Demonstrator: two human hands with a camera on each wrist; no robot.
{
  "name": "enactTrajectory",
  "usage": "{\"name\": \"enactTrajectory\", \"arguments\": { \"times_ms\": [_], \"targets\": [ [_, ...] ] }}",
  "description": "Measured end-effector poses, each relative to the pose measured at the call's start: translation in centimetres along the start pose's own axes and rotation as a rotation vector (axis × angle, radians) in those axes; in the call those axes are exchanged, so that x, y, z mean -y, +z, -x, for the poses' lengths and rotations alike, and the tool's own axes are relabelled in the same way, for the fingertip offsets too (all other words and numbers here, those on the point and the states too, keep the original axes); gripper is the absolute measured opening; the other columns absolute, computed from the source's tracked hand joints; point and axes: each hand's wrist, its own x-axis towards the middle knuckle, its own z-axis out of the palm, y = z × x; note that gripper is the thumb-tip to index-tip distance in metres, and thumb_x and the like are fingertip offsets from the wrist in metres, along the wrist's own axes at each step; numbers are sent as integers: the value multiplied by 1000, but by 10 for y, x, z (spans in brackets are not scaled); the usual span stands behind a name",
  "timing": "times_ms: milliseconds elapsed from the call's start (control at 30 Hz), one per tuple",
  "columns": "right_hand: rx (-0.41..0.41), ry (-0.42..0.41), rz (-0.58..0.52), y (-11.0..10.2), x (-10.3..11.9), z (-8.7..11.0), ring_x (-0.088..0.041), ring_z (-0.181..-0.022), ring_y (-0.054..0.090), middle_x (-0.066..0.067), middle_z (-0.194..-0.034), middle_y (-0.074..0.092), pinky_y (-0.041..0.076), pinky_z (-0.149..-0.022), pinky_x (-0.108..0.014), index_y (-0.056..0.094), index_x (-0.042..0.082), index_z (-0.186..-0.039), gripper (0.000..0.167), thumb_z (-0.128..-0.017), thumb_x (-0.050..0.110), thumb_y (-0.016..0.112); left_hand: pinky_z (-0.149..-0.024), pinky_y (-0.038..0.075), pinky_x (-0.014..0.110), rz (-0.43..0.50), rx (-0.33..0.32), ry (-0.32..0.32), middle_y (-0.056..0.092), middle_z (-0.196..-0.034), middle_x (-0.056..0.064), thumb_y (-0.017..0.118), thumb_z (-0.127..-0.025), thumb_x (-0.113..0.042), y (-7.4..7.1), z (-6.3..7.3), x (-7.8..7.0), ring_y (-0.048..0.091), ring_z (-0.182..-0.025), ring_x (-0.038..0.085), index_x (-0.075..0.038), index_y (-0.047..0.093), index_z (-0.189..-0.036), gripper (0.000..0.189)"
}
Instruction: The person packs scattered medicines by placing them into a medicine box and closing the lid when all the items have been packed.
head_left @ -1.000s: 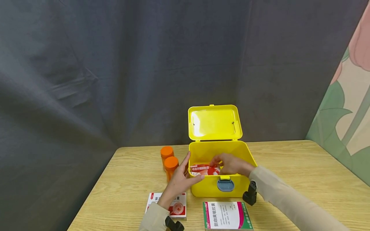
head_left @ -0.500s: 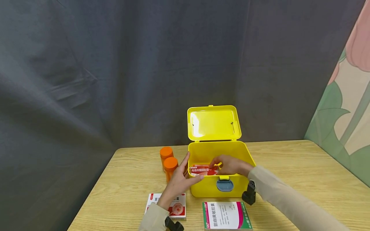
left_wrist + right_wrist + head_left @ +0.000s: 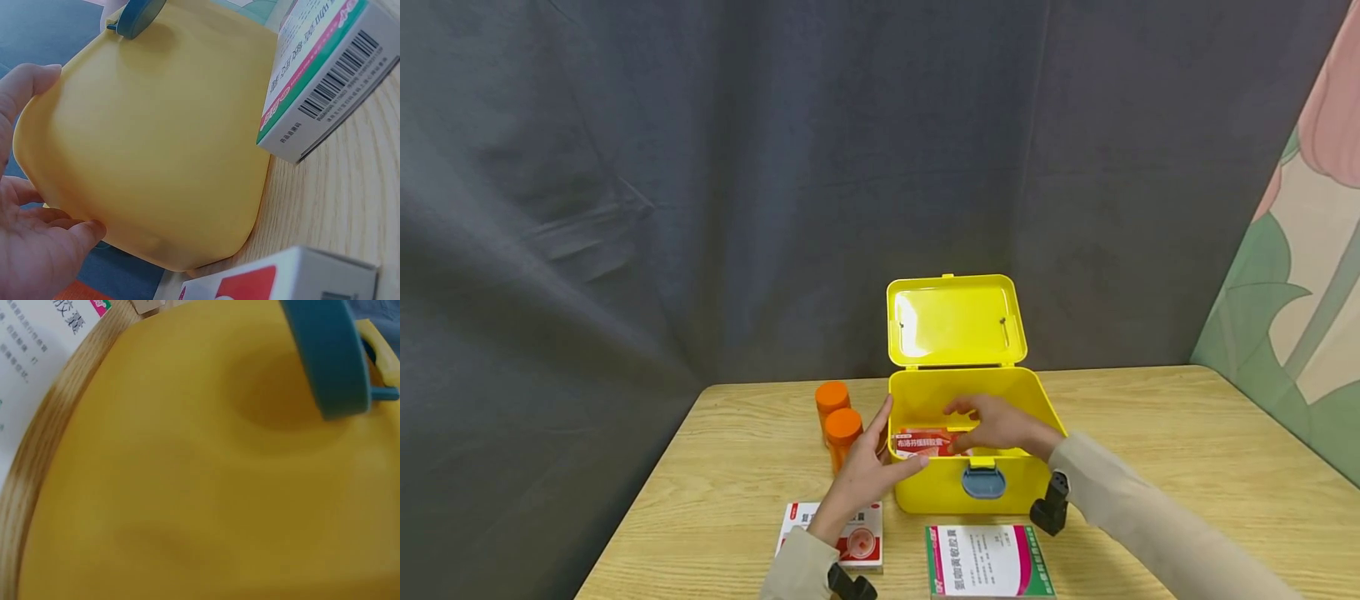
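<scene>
Right grip point(image 3: 998, 423), unclasped, beside red carton point(image 3: 917, 443); left grip point(image 3: 867, 473), spread, at yellow box point(image 3: 928, 490), eight o'clock.
Apparent step: carton stowing; next calls for withdrawal.

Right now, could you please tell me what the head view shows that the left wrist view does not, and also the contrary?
Only in the head view: the inside of the case, the red box in it, the inner face of the raised lid, and the right hand clearly, thumb and fingers apart; a pale patch behind the latch in the left wrist view is too unclear to name.

Only in the left wrist view: the barcode on the green box.

In both: case, latch, left hand, green box, white box, table.
</scene>
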Motion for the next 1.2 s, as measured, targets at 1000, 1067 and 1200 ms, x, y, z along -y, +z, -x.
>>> {"name": "enactTrajectory", "arguments": {
  "times_ms": [1000, 1067, 1200],
  "targets": [
    [-205, -232, -248, -20, 4, 18, -32, -105, 60, -20, -121, 59, 53, -88, -42, 52, 2, -135, 55, -88, 23, 73, -107, 33, 44, -13, 6, 16, 18, -159, 13, 75, -87, -26, -5, 1, 0, 30, -139, 33, -9, 11, -156, 96],
    [-215, -244, -247, -19, 4, 19, -31, -105, 61, -19, -122, 59, 53, -89, -40, 52, 3, -134, 55, -88, 23, 74, -107, 33, 43, -16, 3, 10, 19, -159, 13, 74, -88, -24, -5, 2, 0, 30, -139, 33, -10, 11, -156, 95],
    [-236, -252, -255, -18, 3, 22, -29, -104, 61, -17, -121, 60, 53, -89, -38, 53, 5, -134, 54, -87, 24, 74, -107, 33, 41, -14, -3, 0, 19, -159, 12, 75, -87, -23, -5, 2, 2, 29, -140, 33, -11, 11, -157, 95]
  ]
}}
